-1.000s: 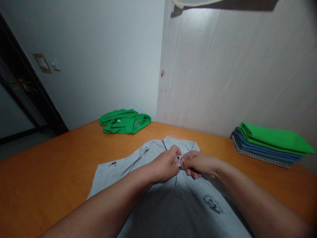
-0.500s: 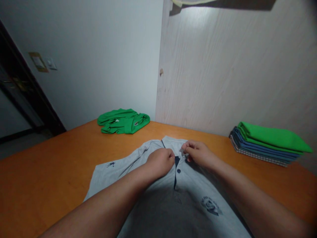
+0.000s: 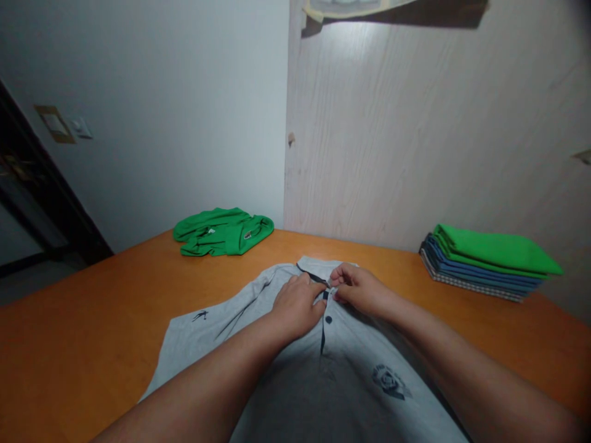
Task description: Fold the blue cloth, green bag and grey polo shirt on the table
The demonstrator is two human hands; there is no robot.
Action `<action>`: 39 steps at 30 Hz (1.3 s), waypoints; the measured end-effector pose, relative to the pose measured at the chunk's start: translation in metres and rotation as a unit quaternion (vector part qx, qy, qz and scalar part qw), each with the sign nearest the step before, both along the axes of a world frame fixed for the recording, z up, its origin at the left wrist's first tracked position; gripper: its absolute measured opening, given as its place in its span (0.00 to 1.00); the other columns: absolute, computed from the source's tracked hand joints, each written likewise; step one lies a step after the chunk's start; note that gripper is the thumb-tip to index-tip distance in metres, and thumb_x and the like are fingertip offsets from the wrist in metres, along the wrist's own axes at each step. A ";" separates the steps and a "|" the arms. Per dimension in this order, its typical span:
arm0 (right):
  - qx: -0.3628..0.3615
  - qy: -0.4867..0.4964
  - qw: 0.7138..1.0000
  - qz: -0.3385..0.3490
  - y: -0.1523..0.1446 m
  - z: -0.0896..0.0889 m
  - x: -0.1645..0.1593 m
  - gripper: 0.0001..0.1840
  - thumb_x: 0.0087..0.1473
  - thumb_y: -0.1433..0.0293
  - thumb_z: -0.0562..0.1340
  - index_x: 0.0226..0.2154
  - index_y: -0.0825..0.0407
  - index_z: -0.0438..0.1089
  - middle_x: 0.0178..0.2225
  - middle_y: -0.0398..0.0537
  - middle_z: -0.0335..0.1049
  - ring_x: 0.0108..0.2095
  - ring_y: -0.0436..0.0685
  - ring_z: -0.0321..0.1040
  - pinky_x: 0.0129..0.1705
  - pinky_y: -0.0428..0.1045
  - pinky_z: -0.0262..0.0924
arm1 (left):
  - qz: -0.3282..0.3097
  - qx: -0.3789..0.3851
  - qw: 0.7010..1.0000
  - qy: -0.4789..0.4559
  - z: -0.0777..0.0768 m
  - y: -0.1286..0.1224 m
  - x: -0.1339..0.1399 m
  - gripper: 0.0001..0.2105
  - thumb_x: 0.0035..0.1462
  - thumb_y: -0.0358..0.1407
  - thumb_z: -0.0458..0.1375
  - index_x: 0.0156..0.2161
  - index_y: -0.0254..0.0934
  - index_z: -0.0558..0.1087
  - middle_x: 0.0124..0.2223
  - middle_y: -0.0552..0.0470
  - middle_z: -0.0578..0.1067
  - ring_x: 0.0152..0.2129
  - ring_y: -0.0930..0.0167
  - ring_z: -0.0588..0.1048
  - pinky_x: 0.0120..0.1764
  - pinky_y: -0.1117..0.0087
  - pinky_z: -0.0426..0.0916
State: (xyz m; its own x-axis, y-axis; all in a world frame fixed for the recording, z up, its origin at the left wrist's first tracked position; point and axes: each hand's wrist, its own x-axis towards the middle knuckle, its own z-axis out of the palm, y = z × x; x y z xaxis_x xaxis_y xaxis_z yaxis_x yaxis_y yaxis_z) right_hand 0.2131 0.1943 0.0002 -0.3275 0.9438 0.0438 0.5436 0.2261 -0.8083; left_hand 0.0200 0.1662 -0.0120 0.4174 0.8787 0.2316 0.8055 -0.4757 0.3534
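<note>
Grey polo shirt (image 3: pixel 353 357) lies front up on the orange table (image 3: pixel 83 357). Folded garment stack (image 3: pixel 492 264) stands far right; green garment (image 3: pixel 224 234) lies bunched far left. Left hand (image 3: pixel 299 309) rests beside, right hand (image 3: pixel 362 292) curls at, the upper placket (image 3: pixel 322 338); whether either pinches cloth cannot be determined. Dark button (image 3: pixel 329 320) shows just below.

matt cloth shirt (image 3: pixel 332 381) at lower centre; smooth, satiny table (image 3: pixel 92 332) at lower left; wood-grained panel (image 3: pixel 392 135), shiny at upper centre.
</note>
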 end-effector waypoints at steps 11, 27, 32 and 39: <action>0.135 -0.243 0.960 -0.028 -0.010 0.018 -0.002 0.03 0.50 0.74 0.60 0.30 0.51 0.68 0.28 0.43 0.70 0.30 0.52 0.64 0.31 0.46 0.48 | 0.010 0.003 0.998 -0.062 -0.007 0.006 -0.001 0.09 0.59 0.37 0.59 0.43 0.41 0.78 0.44 0.47 0.76 0.45 0.61 0.71 0.47 0.64 0.64; 0.062 -0.169 0.983 0.028 0.007 0.003 0.007 0.10 0.46 0.76 0.62 0.34 0.53 0.73 0.27 0.41 0.70 0.29 0.50 0.64 0.29 0.44 0.49 | 0.009 -0.115 0.986 -0.117 -0.004 0.028 -0.001 0.08 0.49 0.28 0.60 0.36 0.37 0.75 0.31 0.55 0.73 0.29 0.72 0.69 0.31 0.74 0.61; 0.051 -0.152 0.987 0.017 0.009 0.000 0.006 0.10 0.44 0.77 0.62 0.32 0.53 0.73 0.28 0.40 0.70 0.29 0.49 0.63 0.30 0.43 0.49 | 0.034 -0.184 0.977 -0.104 0.004 0.038 0.012 0.06 0.43 0.24 0.57 0.28 0.36 0.70 0.24 0.58 0.70 0.23 0.74 0.65 0.25 0.76 0.54; 0.051 -0.150 0.987 0.008 0.013 -0.006 0.005 0.06 0.45 0.76 0.63 0.30 0.52 0.73 0.28 0.42 0.73 0.29 0.50 0.65 0.29 0.44 0.50 | 0.010 -0.136 0.979 -0.150 -0.008 0.038 0.011 0.06 0.48 0.24 0.54 0.27 0.37 0.68 0.25 0.57 0.70 0.23 0.74 0.66 0.26 0.75 0.54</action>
State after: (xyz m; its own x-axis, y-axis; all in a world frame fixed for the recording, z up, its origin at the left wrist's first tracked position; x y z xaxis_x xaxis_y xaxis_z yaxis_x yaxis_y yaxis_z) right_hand 0.2178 0.2073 -0.0053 -0.3556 0.9339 0.0371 0.7511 0.3092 -0.5833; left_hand 0.0307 0.2040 -0.0201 0.3475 0.9326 0.0970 0.6541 -0.3152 0.6876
